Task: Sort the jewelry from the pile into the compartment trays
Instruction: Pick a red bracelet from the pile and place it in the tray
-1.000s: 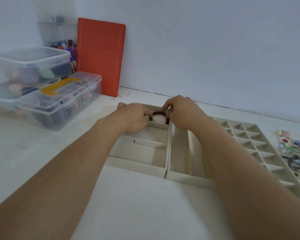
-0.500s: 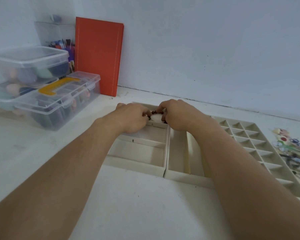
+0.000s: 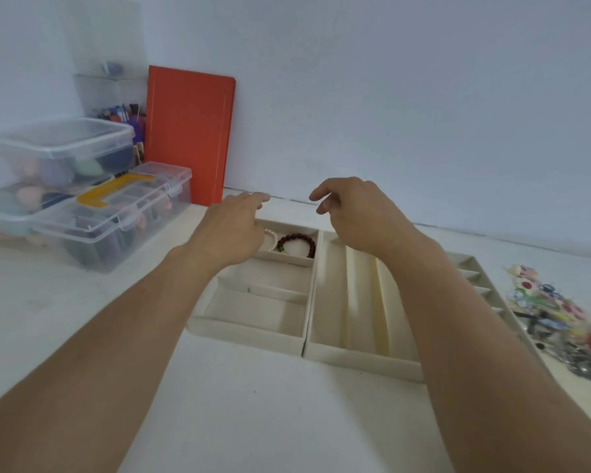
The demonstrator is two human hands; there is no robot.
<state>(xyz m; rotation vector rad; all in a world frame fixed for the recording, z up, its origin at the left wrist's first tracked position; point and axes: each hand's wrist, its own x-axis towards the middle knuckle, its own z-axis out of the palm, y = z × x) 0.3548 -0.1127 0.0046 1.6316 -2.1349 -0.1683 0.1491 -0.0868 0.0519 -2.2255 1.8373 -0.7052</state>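
Head view: both hands hover above the far end of the beige trays, holding nothing. Left hand [image 3: 231,230] has fingers [image 3: 258,199] loosely extended; right hand [image 3: 359,213] has fingers [image 3: 323,199] slackly curled. Below and between them, in the far compartment of the left tray [image 3: 253,331], lies a dark beaded bracelet [image 3: 296,244], with a pearl bracelet [image 3: 271,237] touching it at 9 o'clock, partly hidden by the left hand. At 3 o'clock on the worktop [image 3: 253,404] sits the jewelry pile [image 3: 560,322].
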